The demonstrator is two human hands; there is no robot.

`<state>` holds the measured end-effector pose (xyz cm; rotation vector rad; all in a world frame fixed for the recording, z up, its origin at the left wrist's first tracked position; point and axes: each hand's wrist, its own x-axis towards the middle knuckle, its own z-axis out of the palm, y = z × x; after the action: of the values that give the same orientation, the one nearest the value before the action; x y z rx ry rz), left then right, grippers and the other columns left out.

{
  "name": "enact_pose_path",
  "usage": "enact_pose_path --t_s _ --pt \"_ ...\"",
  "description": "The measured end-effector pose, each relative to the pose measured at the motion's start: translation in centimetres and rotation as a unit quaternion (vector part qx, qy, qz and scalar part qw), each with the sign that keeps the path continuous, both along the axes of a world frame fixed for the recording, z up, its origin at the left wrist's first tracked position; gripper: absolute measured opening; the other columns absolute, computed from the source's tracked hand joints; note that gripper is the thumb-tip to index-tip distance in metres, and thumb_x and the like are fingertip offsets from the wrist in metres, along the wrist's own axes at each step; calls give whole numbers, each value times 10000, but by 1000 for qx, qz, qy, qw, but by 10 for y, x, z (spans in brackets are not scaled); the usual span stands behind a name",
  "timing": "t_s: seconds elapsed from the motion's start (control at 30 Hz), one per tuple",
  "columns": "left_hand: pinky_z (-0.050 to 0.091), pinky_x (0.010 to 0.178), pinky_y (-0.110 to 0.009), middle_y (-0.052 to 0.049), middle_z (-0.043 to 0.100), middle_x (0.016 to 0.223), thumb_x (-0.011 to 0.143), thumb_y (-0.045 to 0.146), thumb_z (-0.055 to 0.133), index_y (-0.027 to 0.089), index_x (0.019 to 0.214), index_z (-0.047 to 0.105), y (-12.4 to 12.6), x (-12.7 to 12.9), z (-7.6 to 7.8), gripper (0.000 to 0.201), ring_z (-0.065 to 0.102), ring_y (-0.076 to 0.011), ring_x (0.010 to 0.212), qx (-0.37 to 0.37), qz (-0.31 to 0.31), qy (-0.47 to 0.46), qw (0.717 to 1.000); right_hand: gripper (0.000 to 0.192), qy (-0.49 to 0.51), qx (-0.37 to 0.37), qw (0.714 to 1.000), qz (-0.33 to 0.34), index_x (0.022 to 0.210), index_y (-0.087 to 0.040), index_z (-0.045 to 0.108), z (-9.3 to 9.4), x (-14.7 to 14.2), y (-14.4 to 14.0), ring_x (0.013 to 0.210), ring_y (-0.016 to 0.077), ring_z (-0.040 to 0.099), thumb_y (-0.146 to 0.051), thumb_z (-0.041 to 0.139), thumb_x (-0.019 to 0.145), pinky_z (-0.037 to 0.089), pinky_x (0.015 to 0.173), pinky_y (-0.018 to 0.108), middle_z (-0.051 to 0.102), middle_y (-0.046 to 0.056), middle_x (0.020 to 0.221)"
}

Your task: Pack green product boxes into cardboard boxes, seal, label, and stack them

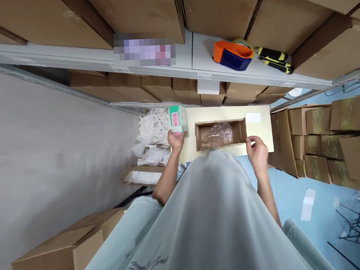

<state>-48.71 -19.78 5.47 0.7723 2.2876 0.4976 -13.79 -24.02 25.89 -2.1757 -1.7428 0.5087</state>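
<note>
Wall (pixel 78 135): plain grey, along the left side, with faint, soft shading. Floor (pixel 286 194): light blue, visible at right; white paper (pixel 308 205) lies on it. Shelving rack (pixel 204 50): pale grey, spans the forward side on two visible levels. Brown cartons (pixel 222 13) line the upper level, smaller boxes (pixel 157 86) the lower; labels are fixed along the shelf edge. Tabletop (pixel 216 114): cream, near the rack. Stacked cartons (pixel 314 143) stand to its right. Lighting: diffuse, fairly even.
</note>
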Motion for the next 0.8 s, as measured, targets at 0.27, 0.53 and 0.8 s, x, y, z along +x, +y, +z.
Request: enact_pose_path --t_s 0.27,0.53,0.8 --pt "691 994 -366 -127 704 1517 779 370 955 212 1563 593 -37 -22 130 878 738 -294 1314 285 -129 7 950 389 51 82 990 106 1351 -239 741 39 -11 12 882 248 744 -525 593 1133 633 841 412 802 113 1224" --pt "551 1269 -523 -120 690 1562 893 171 759 259 1622 576 -46 38 198 756 652 -344 1455 289 -464 18 837 849 11 48 949 312 1856 -358 201 59 7 22 1562 359 571 -280 565 1093 613 1176 557 468 75 1817" --pt "499 1310 -552 -204 625 1597 826 64 727 129 1623 541 -13 77 131 821 573 -399 1502 173 -514 46 839 729 -136 -67 912 382 1663 -34 501 -20 11 69 1425 428 589 -133 649 956 518 1183 557 592 283 1656"
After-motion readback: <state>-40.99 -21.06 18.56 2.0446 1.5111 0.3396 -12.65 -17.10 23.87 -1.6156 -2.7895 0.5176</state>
